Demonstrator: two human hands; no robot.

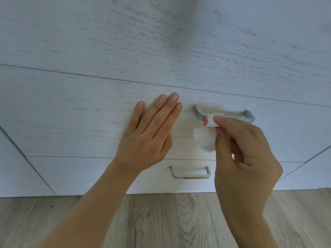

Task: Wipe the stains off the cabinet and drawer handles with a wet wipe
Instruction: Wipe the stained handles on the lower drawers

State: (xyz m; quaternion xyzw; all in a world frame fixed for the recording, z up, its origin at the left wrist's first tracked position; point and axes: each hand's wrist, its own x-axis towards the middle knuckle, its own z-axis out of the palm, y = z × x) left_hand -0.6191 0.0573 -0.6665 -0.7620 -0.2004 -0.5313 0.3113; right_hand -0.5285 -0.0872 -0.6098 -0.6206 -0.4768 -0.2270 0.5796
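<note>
A grey metal handle [248, 115] sits on the upper drawer front [71, 122] of a white wood-grain cabinet. My right hand [245, 154] pinches a white wet wipe [206, 138] and holds it against the left part of this handle's bar. Orange-brown stain shows on the wipe's folded edge. My left hand [150, 133] lies flat on the drawer front, just left of the handle, fingers straight. On the lower drawer is a second grey handle [189, 174] with an orange-brown stain along its front edge.
A thin seam separates the upper drawer from the cabinet panel above [161, 42]. Angled cabinet fronts flank the drawers at left [18, 167] and right [318, 167]. Light wood-look flooring [170, 221] runs along the cabinet's base.
</note>
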